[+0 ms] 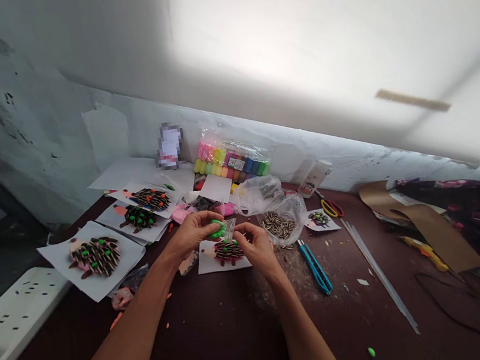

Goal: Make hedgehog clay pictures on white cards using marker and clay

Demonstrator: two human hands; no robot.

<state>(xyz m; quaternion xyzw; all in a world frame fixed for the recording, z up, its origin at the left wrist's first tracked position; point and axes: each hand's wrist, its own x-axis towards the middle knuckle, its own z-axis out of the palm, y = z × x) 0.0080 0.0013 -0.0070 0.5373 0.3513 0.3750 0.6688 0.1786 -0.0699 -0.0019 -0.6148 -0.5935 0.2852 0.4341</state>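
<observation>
one view only, head cam: sits above and behind both forearms, faces forward and down over the tabletop [239, 335] to the wall [134, 123]. wide framing, desk at arm's reach. no shared overlap.

- Legible text: 0 items; bearings from wearer.
- Multicoloured packet [228, 162], 12 o'clock: white label [236, 163], print too small.
- White container [315, 178], 1 o'clock: printing illegible.
- Phone [170, 146], 11 o'clock: screen pixelated.

Scuffed pale wall [46, 106], dark reddish-brown tabletop [226, 337], bright light above.
</observation>
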